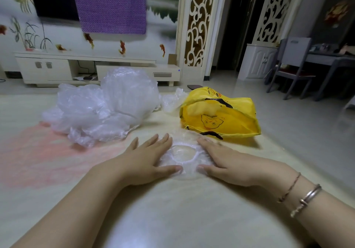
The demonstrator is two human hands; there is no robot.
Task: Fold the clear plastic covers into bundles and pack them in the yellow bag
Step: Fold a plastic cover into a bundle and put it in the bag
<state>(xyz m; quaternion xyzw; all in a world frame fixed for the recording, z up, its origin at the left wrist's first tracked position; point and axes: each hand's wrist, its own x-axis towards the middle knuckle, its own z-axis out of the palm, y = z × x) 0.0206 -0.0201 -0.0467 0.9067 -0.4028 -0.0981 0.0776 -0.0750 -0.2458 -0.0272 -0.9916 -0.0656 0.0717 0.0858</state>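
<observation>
- Work surface: a pale, glossy marbled counter (172,209) with a pinkish patch at its left side.
- Item in hand: one round clear plastic cover with a gathered elastic rim (183,156) lies flat on the counter, directly in front of the person, its open centre facing up.
- Left hand (146,159): fingers straight and spread, palm down, pressing the left edge of the cover; the thumb tip rests on the near rim.
- Right hand (222,161): fingers straight, palm down, pressing the right edge of the cover; the thumb tip points at the left thumb across the near rim. Neither hand is curled round the cover.
- Right wrist: a thin cord bracelet (290,187) and a silver metal bangle (307,197).
- Supply: a loose, puffy heap of clear plastic covers (103,107) sits on the counter, beyond the left hand.
- Further small crumpled clear cover (172,100): just behind the bag's left side.
- Container: a yellow plastic bag with black printing (219,113) lies on its side beyond the right hand, mouth open toward the person, close to the cover's far edge.
</observation>
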